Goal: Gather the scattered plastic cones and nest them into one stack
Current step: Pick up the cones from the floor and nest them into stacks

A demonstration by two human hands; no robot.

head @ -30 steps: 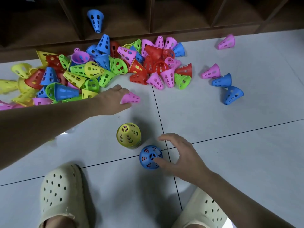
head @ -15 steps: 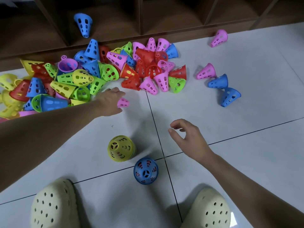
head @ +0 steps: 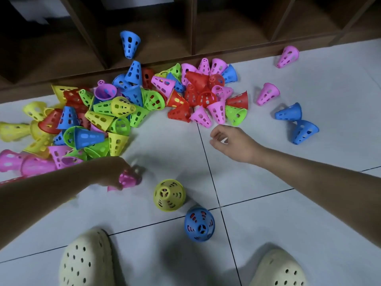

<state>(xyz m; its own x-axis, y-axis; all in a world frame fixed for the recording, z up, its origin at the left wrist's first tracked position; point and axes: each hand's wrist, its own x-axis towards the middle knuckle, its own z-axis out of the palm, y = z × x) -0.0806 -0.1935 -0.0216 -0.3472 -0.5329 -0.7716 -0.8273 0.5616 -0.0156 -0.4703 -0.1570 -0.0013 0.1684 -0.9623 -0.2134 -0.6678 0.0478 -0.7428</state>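
A big heap of perforated plastic cones in pink, red, blue, green and yellow lies on the tiled floor by a wooden shelf. My left hand grips a pink cone low over the floor, left of an upright yellow cone. An upright blue cone stands just right of and nearer than the yellow one. My right hand hovers open, fingers curled, just below the pink cones at the heap's near edge.
Loose cones lie to the right: two blue, two pink. One blue cone sits inside the wooden shelf. My two cream clogs stand at the bottom of the view.
My left hand has pulled the pink cone back from the heap toward the yellow cone. My right hand has left the blue cone and reached forward to the heap's edge.
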